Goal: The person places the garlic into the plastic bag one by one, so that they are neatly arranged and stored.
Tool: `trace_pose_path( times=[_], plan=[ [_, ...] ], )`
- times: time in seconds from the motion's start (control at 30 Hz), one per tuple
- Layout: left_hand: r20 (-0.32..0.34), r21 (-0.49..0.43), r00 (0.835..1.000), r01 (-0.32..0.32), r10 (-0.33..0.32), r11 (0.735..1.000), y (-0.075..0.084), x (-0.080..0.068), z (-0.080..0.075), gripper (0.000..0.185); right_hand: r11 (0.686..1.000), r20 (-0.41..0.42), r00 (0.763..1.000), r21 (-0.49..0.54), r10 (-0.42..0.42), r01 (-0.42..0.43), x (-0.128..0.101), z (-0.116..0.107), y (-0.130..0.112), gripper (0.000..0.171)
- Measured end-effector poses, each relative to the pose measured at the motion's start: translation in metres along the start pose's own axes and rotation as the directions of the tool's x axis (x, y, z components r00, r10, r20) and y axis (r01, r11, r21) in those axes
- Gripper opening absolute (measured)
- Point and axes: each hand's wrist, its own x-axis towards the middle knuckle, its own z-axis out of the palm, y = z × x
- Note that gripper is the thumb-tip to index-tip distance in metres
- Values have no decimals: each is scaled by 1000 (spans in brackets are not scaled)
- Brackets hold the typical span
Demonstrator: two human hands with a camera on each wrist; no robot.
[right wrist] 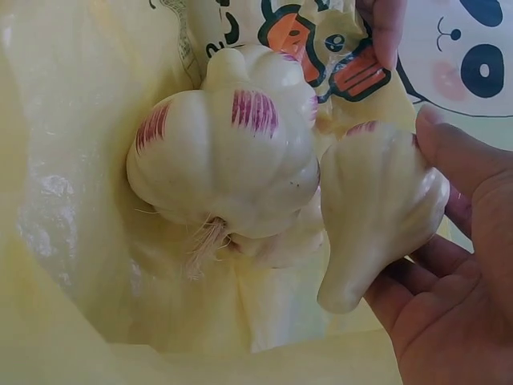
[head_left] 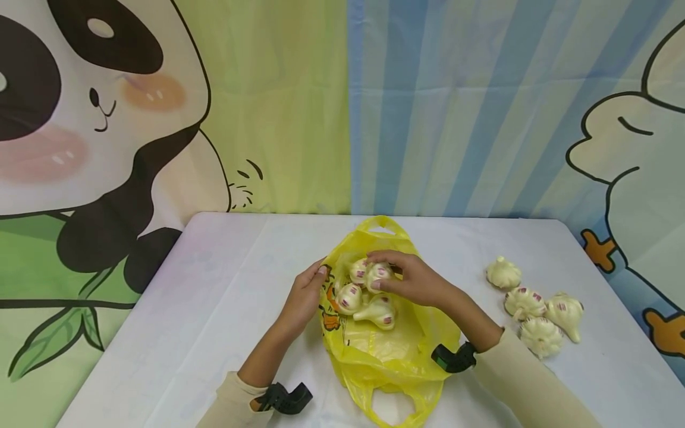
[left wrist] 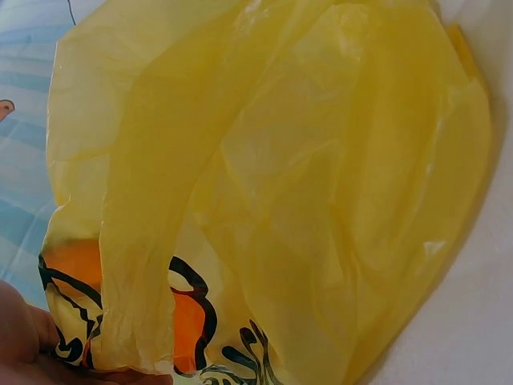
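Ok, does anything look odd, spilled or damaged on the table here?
Nothing stands out. The yellow bag lies open on the table. The left hand holds its edge; the right hand grips a garlic bulb inside. Four bulbs sit to the right in a tidy cluster. No tear or spill shows.

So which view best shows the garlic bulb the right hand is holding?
The right wrist view: the garlic bulb fills the frame, against the right hand. The head view shows it small, partly covered. The left wrist view shows only the yellow bag.
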Motion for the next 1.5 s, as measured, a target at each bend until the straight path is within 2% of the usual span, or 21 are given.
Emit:
trace_pose_path(
  times=[0.23,0.6,0.93,1.2,1.5],
  plan=[
    [17,-14,1000,-11,11,1000,0,1,1,45,998,13,1000,-62,-21,21,-1,0,3,45],
    [10,22,1000,-3,3,1000,0,3,3,46,1000,1,1000,-20,2,-2,-4,-5,1,47],
    [13,23,1000,5,-5,1000,-2,3,5,47,1000,-86,996,-22,-24,22,-17,-22,-4,44],
    [22,7,1000,6,-6,1000,-5,4,6,47,997,-100,992,-32,-79,76,-33,-30,-10,39],
    [1,26,1000,17,-17,1000,-5,1,2,46,991,-85,989,-60,-125,120,-45,-29,-13,36]
  ],
)
